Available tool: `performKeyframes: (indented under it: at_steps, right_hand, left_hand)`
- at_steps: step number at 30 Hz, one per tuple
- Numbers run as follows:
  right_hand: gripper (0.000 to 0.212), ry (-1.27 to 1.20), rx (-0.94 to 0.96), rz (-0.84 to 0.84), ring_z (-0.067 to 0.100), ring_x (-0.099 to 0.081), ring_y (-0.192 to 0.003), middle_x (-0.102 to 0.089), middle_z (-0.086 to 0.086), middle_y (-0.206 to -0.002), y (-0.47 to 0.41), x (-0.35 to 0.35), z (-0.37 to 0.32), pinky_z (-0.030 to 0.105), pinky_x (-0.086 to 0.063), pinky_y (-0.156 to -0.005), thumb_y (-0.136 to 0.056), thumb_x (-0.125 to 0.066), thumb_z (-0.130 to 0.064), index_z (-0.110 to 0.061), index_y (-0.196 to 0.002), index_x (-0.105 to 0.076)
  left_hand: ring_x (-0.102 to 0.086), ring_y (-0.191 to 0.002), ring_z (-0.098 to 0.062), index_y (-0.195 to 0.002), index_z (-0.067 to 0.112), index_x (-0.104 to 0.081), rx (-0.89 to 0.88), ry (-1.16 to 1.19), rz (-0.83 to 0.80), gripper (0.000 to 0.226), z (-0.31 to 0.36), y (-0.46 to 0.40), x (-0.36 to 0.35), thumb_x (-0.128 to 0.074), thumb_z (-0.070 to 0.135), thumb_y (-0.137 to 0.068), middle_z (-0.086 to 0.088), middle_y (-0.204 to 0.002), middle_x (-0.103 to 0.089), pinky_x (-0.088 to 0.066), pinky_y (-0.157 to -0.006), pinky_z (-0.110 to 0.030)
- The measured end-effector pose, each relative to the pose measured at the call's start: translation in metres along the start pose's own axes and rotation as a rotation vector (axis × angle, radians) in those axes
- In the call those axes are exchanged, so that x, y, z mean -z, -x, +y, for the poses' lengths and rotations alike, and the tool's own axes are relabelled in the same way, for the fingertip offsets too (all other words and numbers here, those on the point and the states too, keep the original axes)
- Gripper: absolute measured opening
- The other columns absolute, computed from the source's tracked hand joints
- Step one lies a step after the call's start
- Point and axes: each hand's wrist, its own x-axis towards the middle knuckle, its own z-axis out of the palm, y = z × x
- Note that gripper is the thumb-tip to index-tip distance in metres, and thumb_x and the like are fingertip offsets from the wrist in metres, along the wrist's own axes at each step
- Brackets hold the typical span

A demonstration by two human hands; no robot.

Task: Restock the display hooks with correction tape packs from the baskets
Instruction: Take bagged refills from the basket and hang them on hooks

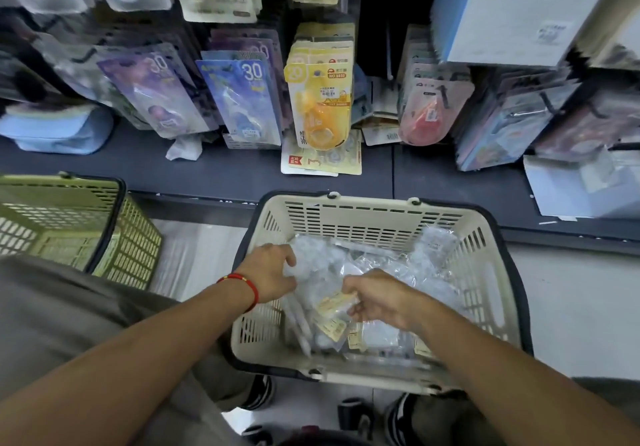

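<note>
Head view: 1 cream basket [374,215] on the floor below the display shelf, holding clear-wrapped correction tape packs [332,321]. Left hand [273,274], red cord at the wrist: fingers curled onto the wrapping. Right hand [377,298]: pinching a pack. 1 green basket [131,237] at left. Hooks above carry hanging packs [322,99].

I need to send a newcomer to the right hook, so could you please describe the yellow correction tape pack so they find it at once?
Start at the cream basket on the floor and look straight up past the dark shelf edge. The yellow correction tape pack hangs there, the only yellow one, right of the blue pack marked 30.
</note>
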Motion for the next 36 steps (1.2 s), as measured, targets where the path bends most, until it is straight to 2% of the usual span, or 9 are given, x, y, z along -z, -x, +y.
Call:
performKeyframes:
  at_steps: [4, 7, 11, 14, 17, 20, 27, 32, 36]
  right_hand:
    - [0.015, 0.208, 0.077, -0.063, 0.011, -0.07, -0.067, -0.067, 0.001, -0.077, 0.031, 0.07, -0.023, 0.025, -0.054, -0.059, -0.093, -0.054, -0.002, -0.009, -0.086, -0.065]
    - [0.018, 0.046, 0.165, -0.089, 0.015, -0.074, -0.078, -0.07, 0.008, -0.084, 0.034, 0.087, -0.028, 0.029, -0.059, -0.062, -0.094, -0.055, 0.006, -0.006, -0.089, -0.067]
    - [0.024, 0.011, 0.274, -0.226, 0.029, -0.075, -0.112, -0.078, 0.016, -0.115, 0.009, 0.047, -0.025, 0.034, -0.064, -0.085, -0.094, -0.074, -0.016, -0.004, -0.115, -0.073]
    - [0.016, 0.252, 0.474, 0.147, 0.019, -0.077, -0.094, -0.08, 0.002, -0.099, -0.029, 0.017, -0.024, 0.039, -0.061, -0.084, -0.099, -0.072, -0.031, -0.016, -0.098, -0.079]
    - [0.022, 0.898, 0.513, 0.593, 0.023, -0.065, -0.112, -0.071, 0.003, -0.117, -0.066, 0.013, -0.025, 0.039, -0.054, -0.094, -0.102, -0.065, -0.031, -0.017, -0.118, -0.072]
    - [0.026, 1.098, 0.355, 0.589, 0.029, -0.066, -0.113, -0.072, 0.008, -0.121, -0.083, 0.016, -0.024, 0.037, -0.053, -0.092, -0.105, -0.06, -0.03, -0.021, -0.128, -0.068]
    - [0.02, 0.784, 0.682, 0.51, 0.025, -0.069, -0.091, -0.074, 0.005, -0.1, -0.043, 0.048, -0.05, 0.042, -0.057, -0.086, -0.109, -0.055, -0.026, -0.016, -0.119, -0.068]
    - [0.018, 0.362, 0.764, 0.36, 0.005, -0.071, -0.089, -0.077, -0.013, -0.092, -0.007, 0.051, -0.082, 0.029, -0.055, -0.08, -0.108, -0.058, -0.03, -0.03, -0.096, -0.071]
    - [0.021, 0.059, 0.644, 0.152, 0.021, -0.075, -0.1, -0.08, 0.001, -0.105, 0.0, 0.027, -0.082, 0.039, -0.061, -0.092, -0.106, -0.06, -0.03, -0.018, -0.103, -0.078]
  left_hand:
    - [-0.074, -0.084, -0.021, -0.113, 0.013, -0.07, 0.133, 0.243, -0.01, 0.031, 0.016, 0.008, 0.009, -0.072, 0.038, -0.094, -0.008, -0.109, -0.075, -0.059, -0.077, -0.027]
    - [-0.074, -0.093, -0.027, -0.108, 0.001, -0.067, 0.195, 0.623, -0.269, 0.05, 0.025, 0.019, 0.006, -0.074, 0.049, -0.093, -0.013, -0.107, -0.073, -0.063, -0.085, -0.032]
    - [-0.075, -0.096, -0.021, -0.126, 0.007, -0.066, 0.162, 1.206, -0.241, 0.025, 0.042, 0.025, -0.01, -0.066, 0.017, -0.103, -0.012, -0.116, -0.077, -0.064, -0.074, -0.033]
    - [-0.076, -0.097, -0.024, -0.126, 0.014, -0.065, 0.168, 1.223, 0.045, 0.024, 0.032, 0.016, -0.006, -0.055, 0.004, -0.106, -0.012, -0.114, -0.077, -0.064, -0.079, -0.043]
    - [-0.071, -0.11, -0.035, -0.127, 0.02, -0.061, 0.219, 1.172, 0.188, 0.028, 0.011, 0.01, 0.006, -0.055, 0.006, -0.104, -0.015, -0.12, -0.073, -0.058, -0.097, -0.054]
    - [-0.072, -0.094, -0.029, -0.124, 0.026, -0.062, 0.269, 1.266, 0.214, 0.031, 0.001, 0.008, 0.008, -0.054, 0.005, -0.102, -0.01, -0.114, -0.073, -0.058, -0.066, -0.035]
    - [-0.073, -0.063, -0.018, -0.107, 0.028, -0.065, 0.332, 1.303, 0.186, 0.016, 0.006, -0.006, 0.004, -0.055, 0.019, -0.099, -0.001, -0.087, -0.073, -0.054, -0.059, -0.029]
    - [-0.071, -0.093, -0.028, -0.128, 0.022, -0.063, 0.284, 1.286, 0.191, 0.032, 0.021, -0.007, 0.006, -0.059, 0.028, -0.096, -0.006, -0.106, -0.068, -0.056, -0.074, -0.034]
    - [-0.07, -0.114, -0.033, -0.126, 0.029, -0.065, 0.172, 1.36, 0.074, 0.034, 0.031, 0.0, 0.008, -0.068, 0.045, -0.096, -0.007, -0.126, -0.072, -0.056, -0.102, -0.054]
